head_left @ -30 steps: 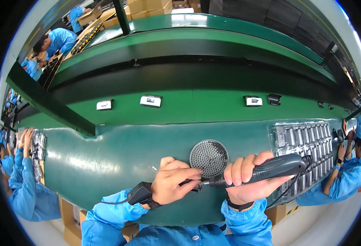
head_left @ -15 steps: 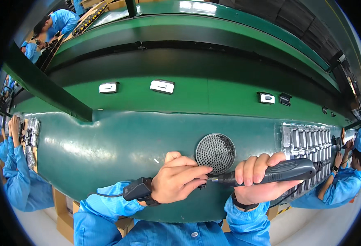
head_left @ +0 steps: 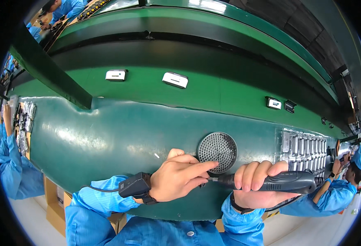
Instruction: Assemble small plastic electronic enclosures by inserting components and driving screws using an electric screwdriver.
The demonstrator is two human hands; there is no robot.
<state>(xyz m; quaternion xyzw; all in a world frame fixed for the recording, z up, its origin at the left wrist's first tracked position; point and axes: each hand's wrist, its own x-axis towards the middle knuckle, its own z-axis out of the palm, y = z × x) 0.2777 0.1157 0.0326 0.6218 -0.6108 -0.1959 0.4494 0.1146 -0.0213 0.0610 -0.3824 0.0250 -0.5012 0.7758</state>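
Observation:
My right hand [head_left: 260, 184] is wrapped round a black electric screwdriver [head_left: 287, 181], held level with its metal tip toward my left hand. My left hand [head_left: 182, 175] is closed at the thumb side, with a small dark part [head_left: 203, 185] peeking out beneath the fingertips, mostly hidden. Its index finger reaches out to the lower rim of a round grey dish [head_left: 218, 151] covered in small holes. The screwdriver's tip lies close to the left fingertips; whether it touches the part cannot be made out.
At the right stands a clear plastic tray [head_left: 307, 149] with rows of dark parts. White-and-black devices [head_left: 175, 80] sit on the green belt beyond the table [head_left: 119, 135]. A green post [head_left: 51, 71] rises at the left. Co-workers in blue [head_left: 328, 192] sit on both sides.
My left index finger has stretched further onto the dish, away from the screwdriver's tip. The whole view has tilted slightly. My right hand keeps its hold on the screwdriver.

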